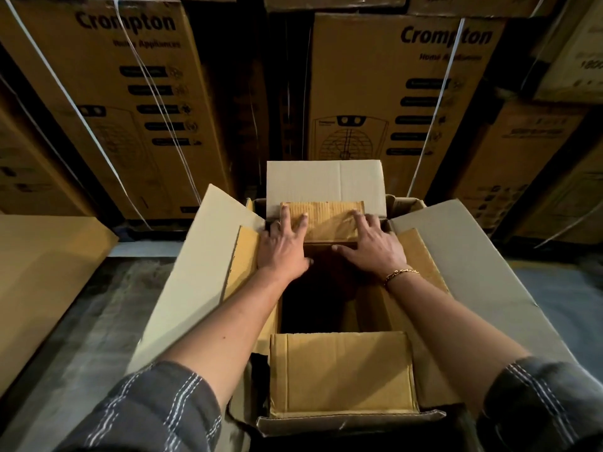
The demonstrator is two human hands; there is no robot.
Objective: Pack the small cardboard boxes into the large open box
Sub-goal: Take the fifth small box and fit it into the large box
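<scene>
A large open box point(208, 256) fills the centre of the frame, its flaps folded outward. Two small boxes are seen inside it: the near small box point(342, 373) at lower centre and the far small box point(326, 220) at upper centre, with a dark gap between them. The far small box is touched by the left hand point(283, 244) and the right hand point(372, 243), with fingers spread flat on its top and thumbs laid along its near edge.

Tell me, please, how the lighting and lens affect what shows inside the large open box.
Head view: dim, warm light leaves the inside of the large open box in deep shadow, its floor unreadable; head view: the small box under the left hand and right hand is lit and fairly sharp; head view: wide-angle distortion tilts the stacked cartons behind, their small print soft.
</scene>
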